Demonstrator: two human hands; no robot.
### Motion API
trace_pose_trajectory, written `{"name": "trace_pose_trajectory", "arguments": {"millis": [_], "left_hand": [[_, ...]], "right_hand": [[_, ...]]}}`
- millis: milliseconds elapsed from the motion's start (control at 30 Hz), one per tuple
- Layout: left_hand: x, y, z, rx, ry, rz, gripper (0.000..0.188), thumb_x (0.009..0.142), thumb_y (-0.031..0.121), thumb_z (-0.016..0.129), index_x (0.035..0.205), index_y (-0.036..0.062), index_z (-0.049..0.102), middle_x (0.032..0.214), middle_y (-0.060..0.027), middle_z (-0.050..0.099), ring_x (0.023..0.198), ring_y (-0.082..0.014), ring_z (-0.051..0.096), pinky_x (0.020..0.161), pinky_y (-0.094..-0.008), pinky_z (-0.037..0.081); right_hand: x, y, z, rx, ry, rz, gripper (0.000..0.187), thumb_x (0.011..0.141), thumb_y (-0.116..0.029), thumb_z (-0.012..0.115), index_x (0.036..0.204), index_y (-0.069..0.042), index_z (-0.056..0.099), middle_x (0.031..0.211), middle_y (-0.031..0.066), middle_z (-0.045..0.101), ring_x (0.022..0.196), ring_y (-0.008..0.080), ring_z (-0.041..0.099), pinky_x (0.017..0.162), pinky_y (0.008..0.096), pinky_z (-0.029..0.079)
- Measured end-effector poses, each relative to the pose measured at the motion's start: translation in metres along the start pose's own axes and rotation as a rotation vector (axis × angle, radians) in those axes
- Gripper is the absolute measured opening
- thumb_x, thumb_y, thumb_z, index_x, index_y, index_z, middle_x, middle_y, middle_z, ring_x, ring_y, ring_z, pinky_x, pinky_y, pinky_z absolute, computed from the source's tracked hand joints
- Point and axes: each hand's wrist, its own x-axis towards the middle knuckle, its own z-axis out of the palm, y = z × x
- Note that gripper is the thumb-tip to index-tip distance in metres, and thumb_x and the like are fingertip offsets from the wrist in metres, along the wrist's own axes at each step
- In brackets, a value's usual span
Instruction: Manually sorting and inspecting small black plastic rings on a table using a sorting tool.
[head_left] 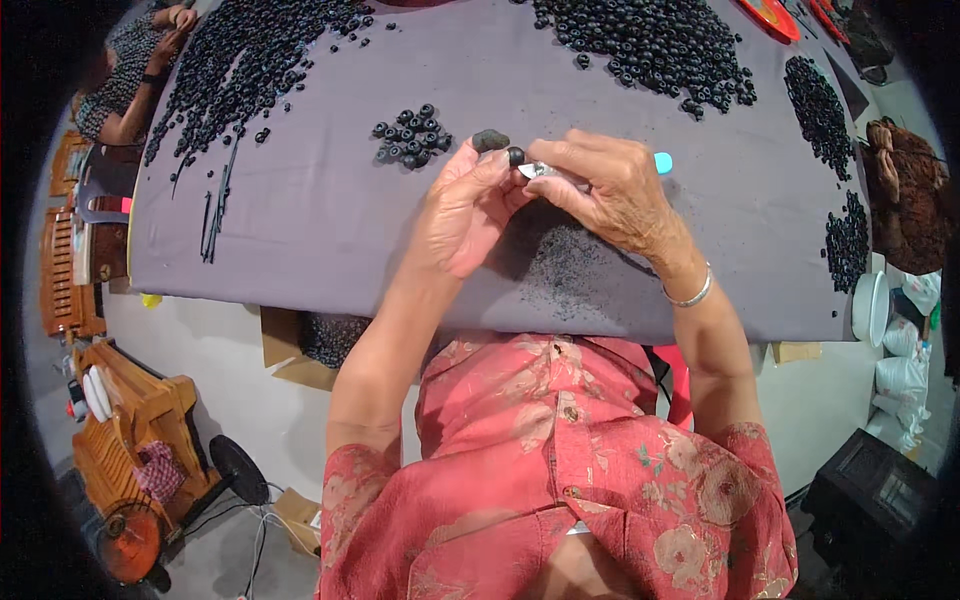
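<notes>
Between the fingertips of my left hand (462, 215) sits a round black bead (516, 156). A dark covering (490, 140) shows on one fingertip of that hand. My right hand (622, 190) is closed around a small knife (540, 172), its silvery blade against or very near the bead. A light-blue piece (663, 162), perhaps the knife's end, sticks out beyond the right hand. Just left of my hands a cluster of black beads (412, 137) lies on the grey tablecloth (350, 220). Below my hands, fine dark shavings (565, 265) are scattered over the cloth.
Large heaps of black beads lie at the far left (250, 50) and far right (640, 45), smaller piles (820, 115) at the right edge. Thin dark sticks (213, 220) lie at left. Another person (125, 90) sits at the far left corner. A white basin (870, 308) stands beside the table.
</notes>
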Motion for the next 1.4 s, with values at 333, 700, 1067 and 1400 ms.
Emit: {"name": "trace_pose_trajectory", "arguments": {"millis": [333, 700, 1067, 1400], "left_hand": [[0.000, -0.001, 0.001, 0.016, -0.012, -0.014, 0.016, 0.092, 0.011, 0.058, 0.104, 0.0073, 0.048, 0.095, -0.0042, 0.059, 0.087, -0.0135, 0.060, 0.080, -0.0303, 0.052], [0.002, -0.006, 0.001, 0.097, -0.058, -0.044, 0.025, 0.090, 0.007, 0.060, 0.111, 0.0043, 0.047, 0.097, -0.0069, 0.060, 0.089, -0.0160, 0.062, 0.079, -0.0336, 0.055], [0.005, -0.007, 0.000, 0.075, -0.063, -0.052, 0.026, 0.090, 0.004, 0.059, 0.112, 0.0039, 0.046, 0.100, -0.0076, 0.062, 0.086, -0.0157, 0.064, 0.074, -0.0325, 0.056], [0.003, -0.009, 0.001, 0.094, -0.158, -0.174, 0.037, 0.085, 0.007, 0.065, 0.117, 0.0007, 0.046, 0.095, -0.0064, 0.059, 0.081, -0.0154, 0.058, 0.069, -0.0277, 0.051]], "right_hand": [[-0.001, 0.004, 0.002, -0.047, 0.049, -0.010, 0.018, 0.079, -0.016, 0.072, 0.095, -0.007, 0.069, 0.066, 0.0057, 0.056, 0.055, 0.0207, 0.055, 0.050, 0.0315, 0.043], [0.000, 0.012, 0.004, -0.044, 0.028, 0.082, 0.019, 0.084, -0.018, 0.068, 0.096, -0.003, 0.069, 0.076, 0.0101, 0.064, 0.062, 0.0231, 0.061, 0.057, 0.0316, 0.048], [0.001, 0.014, -0.009, 0.105, 0.007, 0.106, 0.023, 0.079, -0.014, 0.071, 0.097, -0.001, 0.068, 0.086, 0.0121, 0.067, 0.076, 0.0232, 0.063, 0.068, 0.0311, 0.050], [-0.001, 0.012, -0.003, 0.417, -0.095, 0.162, 0.009, 0.085, -0.008, 0.065, 0.079, -0.001, 0.064, 0.069, 0.0098, 0.056, 0.055, 0.0210, 0.051, 0.053, 0.0311, 0.042]]}}
